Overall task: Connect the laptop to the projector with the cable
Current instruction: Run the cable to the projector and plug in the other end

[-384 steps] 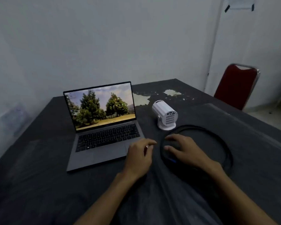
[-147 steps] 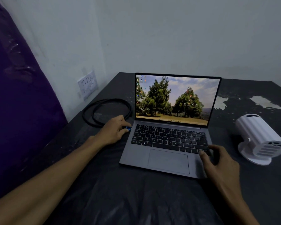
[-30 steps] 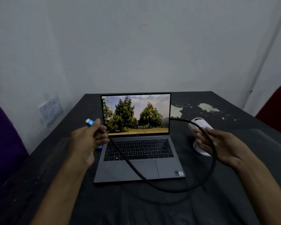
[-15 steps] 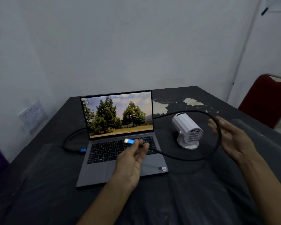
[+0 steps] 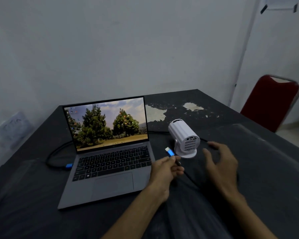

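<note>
On the dark table there is one open grey laptop with trees on its screen, one small white cylindrical projector on a round foot, and one black cable with two blue plugs. One red chair stands beyond the table's far right corner, well apart from the projector.

The first blue plug sits at the left edge of the laptop, far to the left of the projector; whether it is fully pushed in I cannot tell. The cable goes behind the laptop's screen and comes out near the projector.

The left hand is just in front of the projector and pinches the second blue plug between thumb and fingers. Its metal tip points up, just left of the projector's foot, not touching it. The right hand hovers to the right of the projector, fingers spread apart, holding nothing.
</note>
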Demonstrator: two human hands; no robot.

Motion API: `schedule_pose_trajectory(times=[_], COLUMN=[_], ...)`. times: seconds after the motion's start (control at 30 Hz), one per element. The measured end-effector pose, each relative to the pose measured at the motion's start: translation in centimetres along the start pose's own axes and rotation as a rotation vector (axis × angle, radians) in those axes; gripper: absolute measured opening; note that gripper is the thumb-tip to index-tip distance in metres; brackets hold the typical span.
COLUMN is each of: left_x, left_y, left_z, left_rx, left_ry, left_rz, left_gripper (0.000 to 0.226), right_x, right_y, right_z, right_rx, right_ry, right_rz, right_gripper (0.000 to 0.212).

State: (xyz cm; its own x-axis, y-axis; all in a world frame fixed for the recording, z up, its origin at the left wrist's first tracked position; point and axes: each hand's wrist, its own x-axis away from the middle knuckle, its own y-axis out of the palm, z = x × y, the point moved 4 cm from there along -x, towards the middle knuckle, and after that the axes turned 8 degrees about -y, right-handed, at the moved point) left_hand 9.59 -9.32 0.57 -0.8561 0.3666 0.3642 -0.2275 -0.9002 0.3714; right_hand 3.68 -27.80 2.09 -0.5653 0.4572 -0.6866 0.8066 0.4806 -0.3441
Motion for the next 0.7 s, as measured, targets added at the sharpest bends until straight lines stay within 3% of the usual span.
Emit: schedule_pose_trajectory(times=[0.13,0.33,0.4,0.47,0.53,0.6,0.7], left_x=[-0.5,-1.7,-2.2,-2.6,-2.7,-3.4,-5.1], left_y=[2.6,2.3,1.8,1.6,2.0,2.8,4.4], left_z=[-1.1,-1.8,-0.4,1.8,3.9,5.0,5.6], left_rx=[-0.133,-0.518,-0.662,-0.733,-0.761,-0.825,-1.025], left_ry=[-0.037,0.013,0.163,0.408,0.641,0.776,0.842], left_rz=[-0.203,-0.212,-0.087,0.127,0.236,0.187,0.026], left_gripper=[0.025,0.019,0.016,0.016,0.020,0.032,0.049], right_x=[0.9,1.8,1.6,1.5,1.6,1.6,1.8], right_y=[3.5,3.7,3.7,3.8,4.1,4.3,4.6], right_z=[-1.4,1.4,1.7,1.7,1.8,2.1,2.9], right_rx=[-0.456,-0.812,-0.858,-0.843,-0.811,-0.799,-0.836], right_ry=[0.207,0.597,0.629,0.616,0.598,0.609,0.678], right_rz=[-0.372,-0.238,-0.200,-0.187,-0.195,-0.207,-0.248], right_gripper=[0.012,0.011,0.015,0.017,0.018,0.017,0.017])
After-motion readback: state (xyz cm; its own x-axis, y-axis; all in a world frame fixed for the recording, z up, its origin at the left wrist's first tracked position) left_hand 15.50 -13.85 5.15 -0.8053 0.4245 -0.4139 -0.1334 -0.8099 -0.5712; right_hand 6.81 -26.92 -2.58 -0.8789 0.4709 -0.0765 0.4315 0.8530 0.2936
